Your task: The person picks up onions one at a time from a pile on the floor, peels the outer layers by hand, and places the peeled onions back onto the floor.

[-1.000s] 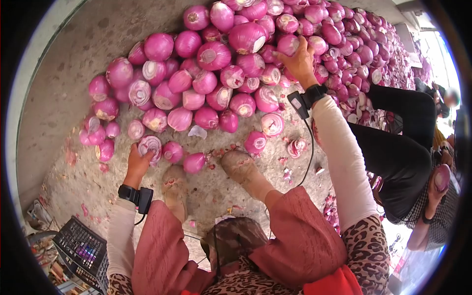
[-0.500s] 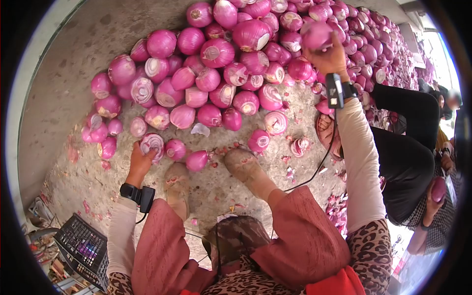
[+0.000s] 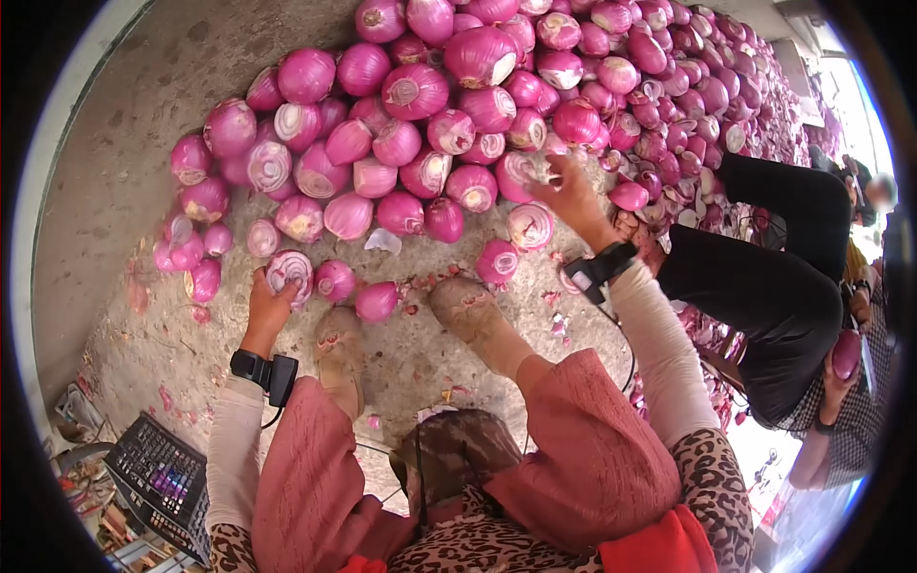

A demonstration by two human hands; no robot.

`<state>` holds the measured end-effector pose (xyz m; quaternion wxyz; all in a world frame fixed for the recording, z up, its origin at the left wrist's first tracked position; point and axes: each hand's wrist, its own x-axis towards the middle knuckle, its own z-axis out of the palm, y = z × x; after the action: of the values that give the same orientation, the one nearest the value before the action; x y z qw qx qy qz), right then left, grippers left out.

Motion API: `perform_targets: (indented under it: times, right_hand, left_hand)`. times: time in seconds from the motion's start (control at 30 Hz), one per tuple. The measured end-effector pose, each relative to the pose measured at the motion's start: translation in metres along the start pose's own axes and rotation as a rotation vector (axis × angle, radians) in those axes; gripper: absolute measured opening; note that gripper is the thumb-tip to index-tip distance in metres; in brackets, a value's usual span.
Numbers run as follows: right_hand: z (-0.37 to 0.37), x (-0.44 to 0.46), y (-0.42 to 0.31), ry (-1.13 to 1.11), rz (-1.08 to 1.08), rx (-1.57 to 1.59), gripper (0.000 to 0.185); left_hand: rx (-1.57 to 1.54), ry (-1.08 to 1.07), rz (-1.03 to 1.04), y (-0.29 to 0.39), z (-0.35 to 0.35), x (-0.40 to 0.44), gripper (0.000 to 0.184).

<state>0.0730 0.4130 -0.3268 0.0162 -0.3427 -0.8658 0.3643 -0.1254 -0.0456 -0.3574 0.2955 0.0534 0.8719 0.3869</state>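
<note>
Pinkish-purple onions (image 3: 415,91), heaped in a broad pile on the rough floor (image 3: 210,353). At the near left edge of it, left hand (image 3: 269,304) closed on the side of 1 cut onion (image 3: 289,272), pale rings facing up. Right hand (image 3: 576,199) partly open, fingers loosely bent, just beside a ringed onion (image 3: 517,174) at the front of the pile; apparently nothing in grasp (a little blurred there, so impossible to be sure about contact). Near the left hand, 2 loose onions (image 3: 334,280), apart from the pile.

About progress: many onions with pale, flat ends, so probably already trimmed; others smooth and round on the visible side, with ends hidden. Scraps of peel (image 3: 382,241) on the floor, likely from the same work. Not possible to count finished against unfinished, and far part of the pile too small to judge. By appearance, work well advanced but not complete. At the right, co-worker's hand (image 3: 834,390) around another purple onion (image 3: 846,354).
</note>
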Motion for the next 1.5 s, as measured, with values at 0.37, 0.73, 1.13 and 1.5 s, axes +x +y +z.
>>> perform_targets:
  times: [0.37,0.73,1.13,1.5]
  right_hand:
    - [0.046,-0.011,-0.015,0.087,-0.085,-0.419,0.086]
    - [-0.001,-0.018,-0.008,-0.272,0.28,1.311,0.041]
    - [-0.037,0.007,-0.032,-0.399,0.309,1.258,0.043]
    - [-0.039,-0.002,0.002,-0.092,0.119,0.235,0.047]
  left_hand:
    - [0.05,-0.006,0.004,-0.027,0.0,0.011,0.044]
    - [0.041,-0.024,-0.004,-0.021,-0.001,0.007,0.047]
    - [0.062,-0.018,0.04,-0.032,-0.001,0.012,0.044]
    - [0.07,-0.025,0.002,-0.029,-0.001,0.012,0.048]
